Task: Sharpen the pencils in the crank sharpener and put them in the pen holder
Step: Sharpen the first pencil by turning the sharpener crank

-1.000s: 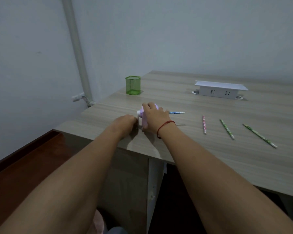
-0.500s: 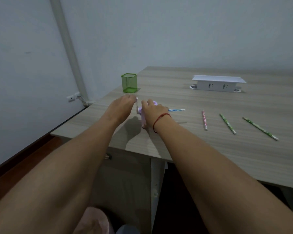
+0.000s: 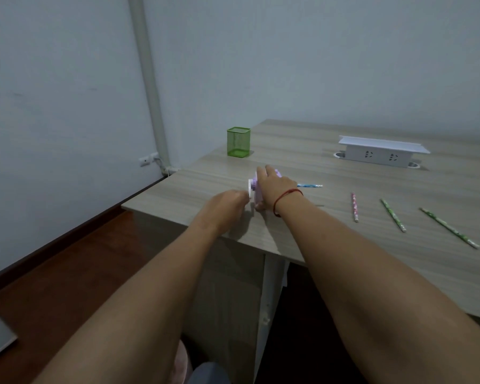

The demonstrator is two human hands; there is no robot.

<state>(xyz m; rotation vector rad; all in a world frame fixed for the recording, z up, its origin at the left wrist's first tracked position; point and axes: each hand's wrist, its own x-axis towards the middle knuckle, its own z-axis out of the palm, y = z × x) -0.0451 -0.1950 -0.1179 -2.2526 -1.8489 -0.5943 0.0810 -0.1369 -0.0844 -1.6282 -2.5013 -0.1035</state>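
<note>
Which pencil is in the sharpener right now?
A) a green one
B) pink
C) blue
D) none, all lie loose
C: the blue pencil sticks out sideways from the purple sharpener that the right hand grips from above, while the pink pencil and the two green pencils lie loose on the table.

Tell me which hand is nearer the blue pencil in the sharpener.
Right. The right hand grips the crank sharpener, right beside the blue pencil; the left hand is on the sharpener's opposite side.
</note>
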